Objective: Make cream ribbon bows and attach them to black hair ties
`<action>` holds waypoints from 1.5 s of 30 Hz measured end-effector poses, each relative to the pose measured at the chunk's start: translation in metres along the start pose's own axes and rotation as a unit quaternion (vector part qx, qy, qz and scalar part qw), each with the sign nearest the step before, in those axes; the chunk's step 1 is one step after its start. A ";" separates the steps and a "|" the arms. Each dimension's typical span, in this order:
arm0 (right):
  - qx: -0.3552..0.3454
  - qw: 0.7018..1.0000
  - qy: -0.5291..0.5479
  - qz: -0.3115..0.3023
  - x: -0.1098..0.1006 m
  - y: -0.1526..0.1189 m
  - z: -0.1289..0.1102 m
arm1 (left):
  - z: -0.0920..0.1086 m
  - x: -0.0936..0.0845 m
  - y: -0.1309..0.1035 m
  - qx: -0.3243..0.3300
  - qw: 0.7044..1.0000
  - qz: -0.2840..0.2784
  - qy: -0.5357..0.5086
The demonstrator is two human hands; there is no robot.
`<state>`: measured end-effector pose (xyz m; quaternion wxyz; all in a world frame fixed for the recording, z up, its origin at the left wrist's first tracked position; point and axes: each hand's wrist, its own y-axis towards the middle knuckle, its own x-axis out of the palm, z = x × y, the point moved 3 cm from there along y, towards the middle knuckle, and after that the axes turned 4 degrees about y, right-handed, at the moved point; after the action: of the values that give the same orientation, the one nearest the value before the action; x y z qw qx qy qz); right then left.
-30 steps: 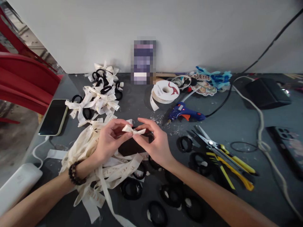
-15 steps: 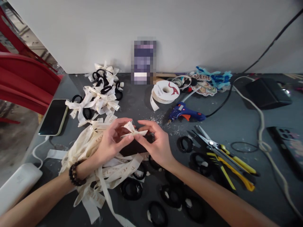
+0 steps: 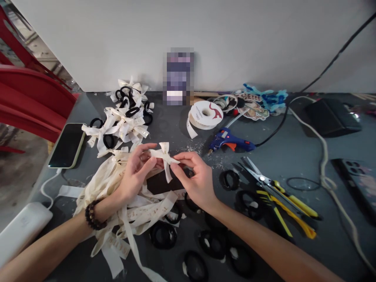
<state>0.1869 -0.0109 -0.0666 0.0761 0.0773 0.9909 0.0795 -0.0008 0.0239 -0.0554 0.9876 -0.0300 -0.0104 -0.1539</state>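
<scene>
Between my hands, above the table, is a small cream ribbon bow (image 3: 165, 157) with one loop up and a tail hanging down. My left hand (image 3: 138, 168) pinches its left end between thumb and fingers. On the other side, my right hand (image 3: 195, 176) grips the right tip the same way. A dark flat piece (image 3: 164, 182) lies beneath the bow. Under and beside my left wrist spreads a heap of cream printed ribbon strips (image 3: 101, 180). Several black hair ties (image 3: 163, 235) lie near my right forearm, some with white bits on them.
Finished-looking bows on black hair ties (image 3: 126, 121) are piled at back left. A ribbon spool (image 3: 205, 114), a blue glue gun (image 3: 230, 140) and yellow-handled scissors (image 3: 282, 192) lie to the right. Phones (image 3: 67, 145), a white power bank (image 3: 25, 231) and cables are at the sides.
The bow has turned and opened out, so its upper loop and hanging tail now show. My left hand has shifted slightly left, and my fingers have changed their hold on its ends.
</scene>
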 end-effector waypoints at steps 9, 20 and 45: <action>-0.034 0.998 -0.021 -0.055 0.001 -0.001 -0.008 | 0.009 0.003 0.001 0.006 0.999 0.009 0.049; -0.099 0.994 -0.038 -0.013 0.002 -0.002 -0.013 | 0.002 0.001 -0.003 0.109 0.984 0.001 0.145; -0.043 0.999 -0.008 -0.031 0.001 -0.002 -0.008 | 0.001 0.001 -0.001 0.136 0.978 -0.011 0.158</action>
<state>0.1846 -0.0140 -0.0596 0.0896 0.0439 0.9878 0.1195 -0.0005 0.0231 -0.0540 0.9697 0.1294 0.1251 -0.1649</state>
